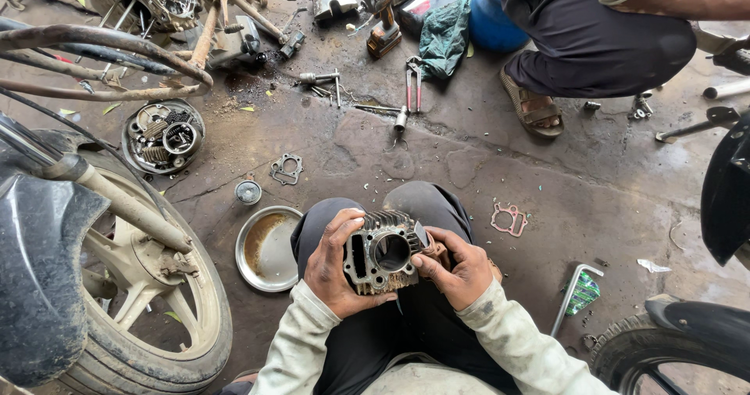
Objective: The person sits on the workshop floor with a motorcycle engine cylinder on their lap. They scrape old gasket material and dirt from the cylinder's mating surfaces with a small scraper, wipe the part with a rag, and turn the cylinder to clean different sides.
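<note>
Resting over the lap at lower centre of the frame, the finned engine cylinder (383,252) is gripped by both hands, left hand (332,264) wrapping its side, right hand (455,268) pinching a small scraper-like blade (422,234) against its top face. A slip could gouge that face or nick a finger, and a loosened grip might drop it toward the metal bowl (268,248) at its left on the oily floor (437,168).

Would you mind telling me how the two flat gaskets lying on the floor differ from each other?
The grey gasket lies to the person's left, above the metal bowl; the pink gasket lies to their right, near the right hand. The grey one looks dull and dark against the floor, while the pink one stands out with its reddish tint. Both are thin, flat cut-outs with open middles, lying loose and untouched.
</note>
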{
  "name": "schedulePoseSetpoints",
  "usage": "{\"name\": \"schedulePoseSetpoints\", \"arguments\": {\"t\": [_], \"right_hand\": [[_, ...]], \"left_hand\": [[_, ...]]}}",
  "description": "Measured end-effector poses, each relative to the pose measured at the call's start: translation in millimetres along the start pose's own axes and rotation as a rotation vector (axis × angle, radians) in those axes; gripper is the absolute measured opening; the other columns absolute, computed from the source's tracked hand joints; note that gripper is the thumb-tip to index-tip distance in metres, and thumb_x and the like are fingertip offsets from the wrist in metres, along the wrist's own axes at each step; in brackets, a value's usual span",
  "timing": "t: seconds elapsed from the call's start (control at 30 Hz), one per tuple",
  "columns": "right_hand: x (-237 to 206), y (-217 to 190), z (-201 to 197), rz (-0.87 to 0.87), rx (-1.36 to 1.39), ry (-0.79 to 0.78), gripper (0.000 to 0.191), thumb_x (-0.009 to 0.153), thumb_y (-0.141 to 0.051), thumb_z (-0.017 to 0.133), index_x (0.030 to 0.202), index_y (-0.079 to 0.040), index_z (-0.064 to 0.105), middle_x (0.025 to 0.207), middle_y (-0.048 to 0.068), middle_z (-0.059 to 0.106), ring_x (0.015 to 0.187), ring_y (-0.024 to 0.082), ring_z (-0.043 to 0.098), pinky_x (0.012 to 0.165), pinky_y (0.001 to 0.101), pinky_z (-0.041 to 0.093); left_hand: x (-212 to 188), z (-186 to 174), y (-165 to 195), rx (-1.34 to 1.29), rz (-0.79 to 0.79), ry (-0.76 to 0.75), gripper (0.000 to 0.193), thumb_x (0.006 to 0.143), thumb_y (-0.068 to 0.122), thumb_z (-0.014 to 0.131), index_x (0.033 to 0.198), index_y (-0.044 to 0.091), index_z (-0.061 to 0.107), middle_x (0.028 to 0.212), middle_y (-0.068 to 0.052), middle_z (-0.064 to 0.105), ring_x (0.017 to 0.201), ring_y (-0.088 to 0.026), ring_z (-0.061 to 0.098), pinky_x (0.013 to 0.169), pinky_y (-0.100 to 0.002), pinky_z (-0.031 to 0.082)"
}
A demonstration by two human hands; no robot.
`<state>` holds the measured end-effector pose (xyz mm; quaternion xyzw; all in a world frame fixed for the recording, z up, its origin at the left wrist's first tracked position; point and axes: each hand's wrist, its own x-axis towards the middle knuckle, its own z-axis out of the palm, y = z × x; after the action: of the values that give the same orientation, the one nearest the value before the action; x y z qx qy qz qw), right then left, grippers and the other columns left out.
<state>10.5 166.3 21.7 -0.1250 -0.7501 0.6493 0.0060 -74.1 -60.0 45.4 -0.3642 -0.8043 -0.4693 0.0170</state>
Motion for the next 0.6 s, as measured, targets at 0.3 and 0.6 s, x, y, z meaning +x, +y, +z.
{"name": "schedulePoseSetpoints", "arguments": {"t": [0.3, 0.6], "right_hand": [[-5, 13, 8, -0.173, 0.242, 0.028, 0.047, 0.088, -0.001, 0.076, 0.128, -0.010, 0.054, 0.090, 0.000, 0.065, 0.078, 0.005, 0.062, 0.068, 0.0209, 0.054], [-8, 36, 11, -0.307, 0.070, 0.088, 0.031, 0.089, -0.001, 0.079, 0.112, -0.008, 0.060, 0.095, 0.002, 0.065, 0.081, 0.004, 0.064, 0.070, 0.0185, 0.054]], "left_hand": [[0, 0, 0, 0.008, 0.004, -0.004, 0.118, 0.050, 0.040, 0.102, 0.145, 0.012, 0.036, 0.147, -0.018, 0.048, 0.133, -0.038, 0.057, 0.110, -0.045, 0.051], [-3, 1, -3, -0.001, -0.003, -0.005, 0.118, 0.050, 0.039, 0.102, 0.145, 0.012, 0.036, 0.148, -0.018, 0.047, 0.133, -0.037, 0.057, 0.109, -0.044, 0.052]]}}
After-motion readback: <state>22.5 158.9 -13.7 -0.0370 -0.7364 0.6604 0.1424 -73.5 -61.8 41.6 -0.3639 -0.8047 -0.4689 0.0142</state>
